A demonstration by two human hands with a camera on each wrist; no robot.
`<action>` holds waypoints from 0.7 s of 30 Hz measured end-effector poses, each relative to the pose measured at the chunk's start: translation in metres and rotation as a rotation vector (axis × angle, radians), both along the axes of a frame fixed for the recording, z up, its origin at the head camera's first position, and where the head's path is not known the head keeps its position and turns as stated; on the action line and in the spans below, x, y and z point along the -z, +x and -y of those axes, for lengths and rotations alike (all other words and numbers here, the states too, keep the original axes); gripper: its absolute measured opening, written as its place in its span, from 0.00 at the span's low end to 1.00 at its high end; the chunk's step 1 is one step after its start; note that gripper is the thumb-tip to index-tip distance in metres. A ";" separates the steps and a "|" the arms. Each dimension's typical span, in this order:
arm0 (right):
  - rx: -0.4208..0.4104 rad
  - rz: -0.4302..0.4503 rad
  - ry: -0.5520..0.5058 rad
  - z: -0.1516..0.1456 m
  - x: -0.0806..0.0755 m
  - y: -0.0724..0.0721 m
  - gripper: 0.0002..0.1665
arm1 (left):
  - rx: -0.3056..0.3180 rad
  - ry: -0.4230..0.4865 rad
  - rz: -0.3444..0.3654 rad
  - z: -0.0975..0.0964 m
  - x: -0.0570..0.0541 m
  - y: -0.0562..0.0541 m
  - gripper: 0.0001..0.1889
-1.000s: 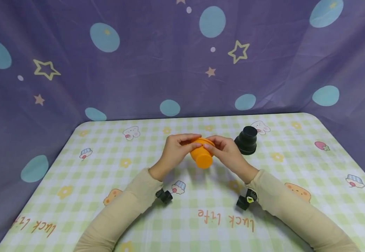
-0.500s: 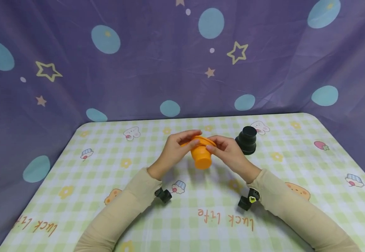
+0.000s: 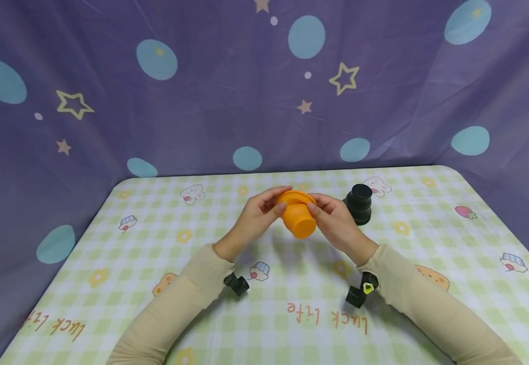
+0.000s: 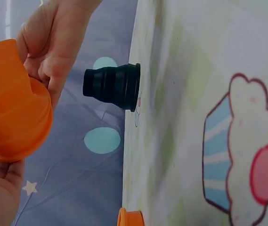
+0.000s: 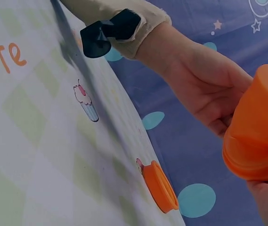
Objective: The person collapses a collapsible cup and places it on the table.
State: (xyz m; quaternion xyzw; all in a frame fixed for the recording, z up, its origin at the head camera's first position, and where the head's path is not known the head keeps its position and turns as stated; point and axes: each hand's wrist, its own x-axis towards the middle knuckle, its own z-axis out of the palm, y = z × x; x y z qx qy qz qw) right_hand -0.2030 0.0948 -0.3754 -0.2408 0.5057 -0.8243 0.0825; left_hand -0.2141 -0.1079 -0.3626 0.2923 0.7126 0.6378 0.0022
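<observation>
An orange collapsible cup (image 3: 302, 219) hangs above the table, its narrow base tilted toward the head camera and its wide rim pointing away. My left hand (image 3: 256, 214) grips its left side near the rim, thumb on the wall. On the opposite side, my right hand (image 3: 337, 221) pinches the cup between thumb and fingers. Both wrist views show a fold where the cup wall (image 5: 254, 134) buckles inward under the narrower part. The inside of the cup is hidden.
Behind my right hand, a black stepped cup (image 3: 359, 204) stands on the table, wide end down. A low orange ring-shaped piece (image 5: 161, 188) sits on the checked tablecloth (image 3: 155, 253), hidden in the head view. A purple curtain (image 3: 191, 111) hangs behind the table.
The orange cup has lifted slightly and turned, its base swinging toward the right. Both hands keep hold of it, and the left has moved slightly right.
</observation>
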 end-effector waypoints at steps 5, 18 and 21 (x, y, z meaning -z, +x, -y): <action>0.018 0.025 -0.003 0.001 0.001 0.000 0.09 | -0.031 0.003 0.001 -0.003 0.001 0.001 0.18; 0.015 0.015 0.071 0.002 0.002 0.001 0.11 | -0.127 -0.027 -0.027 -0.003 -0.007 0.007 0.15; 0.051 0.009 0.169 0.000 0.005 -0.002 0.11 | -0.135 -0.043 -0.004 -0.003 -0.017 0.013 0.14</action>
